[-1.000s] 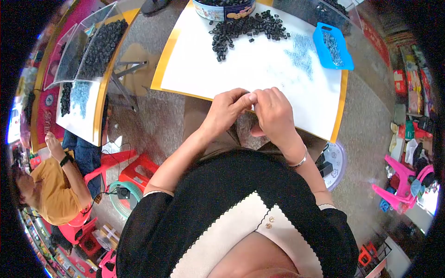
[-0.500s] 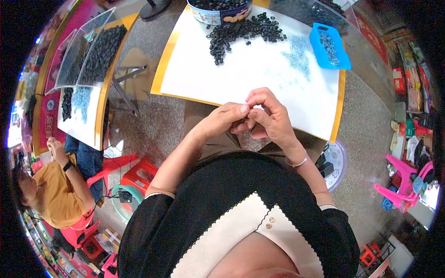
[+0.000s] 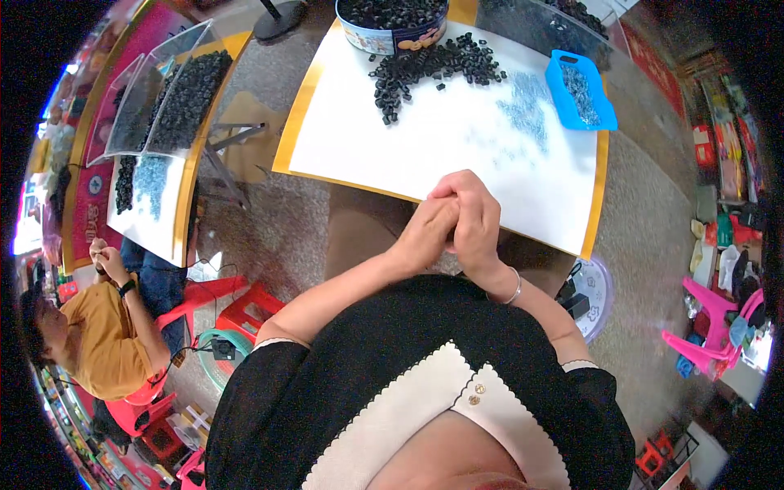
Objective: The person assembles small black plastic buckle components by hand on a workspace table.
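Observation:
My left hand [image 3: 423,235] and my right hand [image 3: 475,214] are pressed together at the near edge of the white-topped table [image 3: 425,155], the fingers of both curled shut against each other. Anything between them is hidden. A silver bangle sits on my right wrist. Across the white sheet lies a heap of small black ring-shaped parts [image 3: 433,69], spilling from a round tin [image 3: 392,23] filled with the same parts. A scatter of tiny pale blue pieces [image 3: 529,118] lies to the right, beside a blue tray [image 3: 580,90] holding more of them.
A second table at the left carries clear bins of black parts [image 3: 184,98]. A person in a yellow shirt [image 3: 98,343] sits at the lower left by red stools [image 3: 245,309]. Pink plastic chairs [image 3: 710,327] stand at the right. Gravelly floor lies between the tables.
My hands have pulled back from the white sheet toward my body. The fingertip pinch of a second ago has become a tight clasp of both hands.

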`<action>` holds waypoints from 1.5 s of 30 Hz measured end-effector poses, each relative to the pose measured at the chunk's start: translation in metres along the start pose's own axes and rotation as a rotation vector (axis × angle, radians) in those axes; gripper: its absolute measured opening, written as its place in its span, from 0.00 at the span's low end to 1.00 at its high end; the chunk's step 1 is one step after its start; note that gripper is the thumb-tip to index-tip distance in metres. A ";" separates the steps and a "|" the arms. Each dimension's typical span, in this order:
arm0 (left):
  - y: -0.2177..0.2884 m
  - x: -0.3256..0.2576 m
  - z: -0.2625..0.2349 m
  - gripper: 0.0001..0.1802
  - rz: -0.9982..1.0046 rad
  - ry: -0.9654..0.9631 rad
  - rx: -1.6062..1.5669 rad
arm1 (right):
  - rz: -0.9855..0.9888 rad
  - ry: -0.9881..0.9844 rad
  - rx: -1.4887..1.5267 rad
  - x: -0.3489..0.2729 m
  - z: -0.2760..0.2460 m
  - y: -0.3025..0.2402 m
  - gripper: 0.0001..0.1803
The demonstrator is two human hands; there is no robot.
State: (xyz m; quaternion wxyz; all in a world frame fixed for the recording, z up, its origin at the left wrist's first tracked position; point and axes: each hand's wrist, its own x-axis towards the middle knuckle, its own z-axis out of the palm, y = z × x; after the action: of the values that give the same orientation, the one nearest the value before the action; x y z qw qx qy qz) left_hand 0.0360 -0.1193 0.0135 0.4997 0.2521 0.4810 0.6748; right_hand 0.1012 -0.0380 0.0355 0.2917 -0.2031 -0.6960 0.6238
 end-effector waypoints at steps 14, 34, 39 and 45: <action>0.032 0.016 -0.002 0.21 -0.140 0.173 -0.251 | -0.141 -0.242 -0.168 0.020 -0.029 -0.015 0.13; 0.076 0.071 -0.069 0.14 0.066 0.241 0.149 | -0.587 0.300 -1.059 0.308 -0.169 -0.028 0.20; 0.140 0.175 -0.127 0.16 0.553 0.388 0.866 | -0.579 -0.098 -0.834 0.169 -0.106 -0.040 0.12; 0.158 0.286 -0.192 0.27 0.367 0.504 1.751 | -0.285 -0.255 -0.593 0.072 -0.075 -0.023 0.08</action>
State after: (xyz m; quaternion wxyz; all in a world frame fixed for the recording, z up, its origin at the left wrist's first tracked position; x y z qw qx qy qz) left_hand -0.2967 0.0606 0.0372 -0.1023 0.4577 0.8658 0.1745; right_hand 0.0988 0.0619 0.0736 0.2149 -0.1002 -0.8991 0.3681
